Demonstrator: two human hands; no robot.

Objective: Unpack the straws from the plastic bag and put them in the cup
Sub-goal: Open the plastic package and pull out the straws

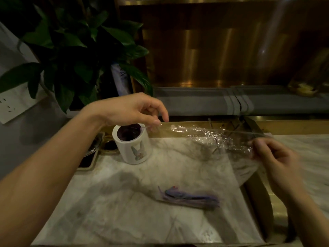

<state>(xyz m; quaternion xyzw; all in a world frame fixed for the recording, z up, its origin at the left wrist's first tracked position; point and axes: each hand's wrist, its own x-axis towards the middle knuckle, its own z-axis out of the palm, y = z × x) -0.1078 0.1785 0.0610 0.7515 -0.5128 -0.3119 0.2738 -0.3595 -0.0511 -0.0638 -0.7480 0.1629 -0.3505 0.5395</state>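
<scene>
A white cup with a rabbit picture and a dark purple inside stands on the marble counter, left of centre. My left hand hovers just above its rim and pinches one end of a clear straw. A crinkled clear plastic bag stretches from there to the right. My right hand, blurred, grips the bag's right end. A bundle of purple strips lies flat on the counter nearer to me.
A leafy green plant stands at the back left beside a wall socket. A dark tray with small dishes sits left of the cup. A brass-edged gap splits the counter on the right.
</scene>
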